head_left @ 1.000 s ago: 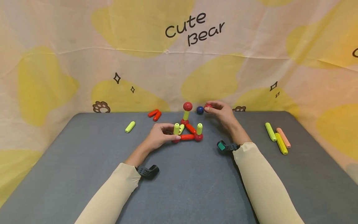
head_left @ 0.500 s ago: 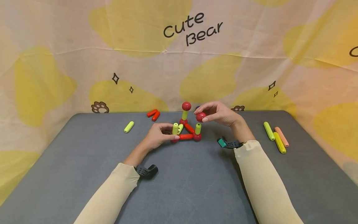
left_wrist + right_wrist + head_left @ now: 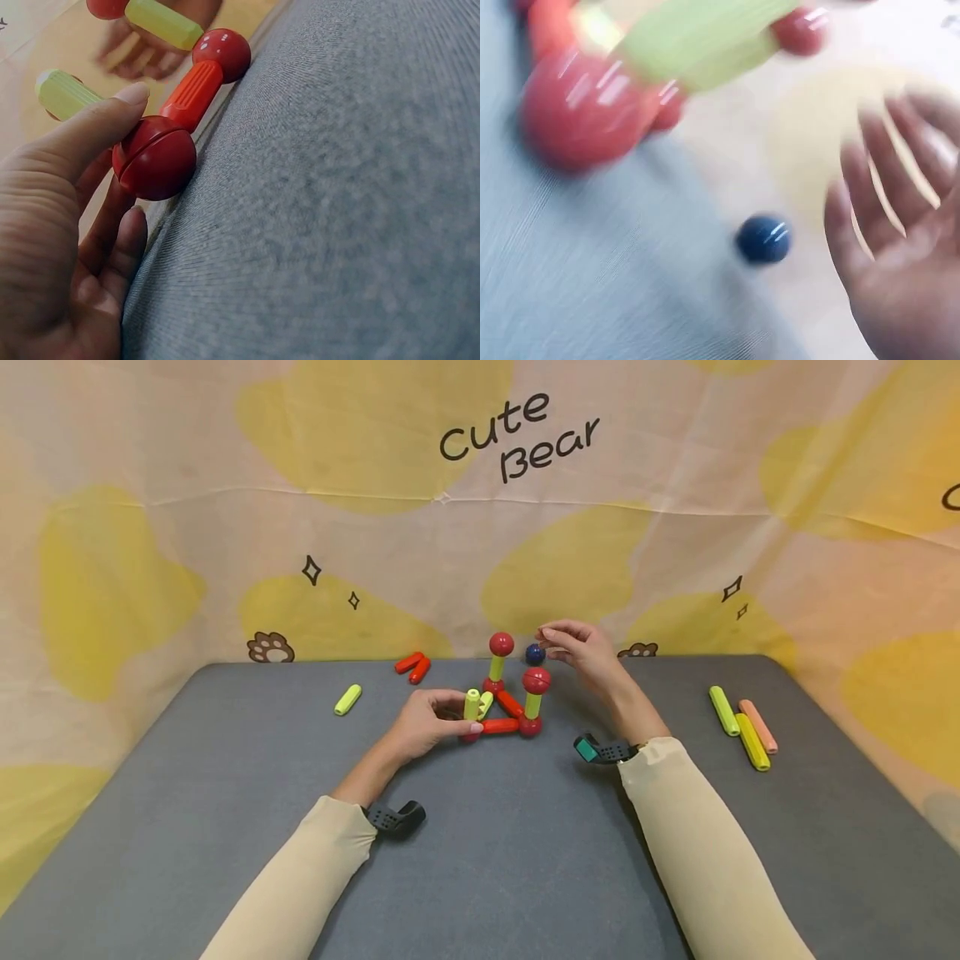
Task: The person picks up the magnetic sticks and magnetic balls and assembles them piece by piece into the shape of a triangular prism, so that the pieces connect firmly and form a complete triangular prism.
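Note:
Several red balls, red rods and yellow-green rods are joined into a triangular toy frame point(image 3: 501, 726) on the table. My left hand point(image 3: 426, 725) grips its front left corner, thumb and fingers around a red ball point(image 3: 159, 159) from which a yellow-green rod point(image 3: 472, 703) rises. At the right corner, another red ball point(image 3: 536, 680) caps an upright rod. The back post carries a red ball point(image 3: 502, 644) too. My right hand point(image 3: 587, 653) holds nothing; in the right wrist view its fingers are loosely extended, near a loose blue ball point(image 3: 763, 239).
Two red rods point(image 3: 415, 667) and a yellow-green rod point(image 3: 348, 700) lie on the grey table point(image 3: 495, 860) to the left. Three rods lie together at the right, among them a salmon-coloured rod point(image 3: 759, 727). A patterned cloth point(image 3: 390, 527) hangs behind the table.
My right hand brought a red ball from beside the blue ball to the frame's right post, let go, and drew back up. My left hand kept its grip on the corner.

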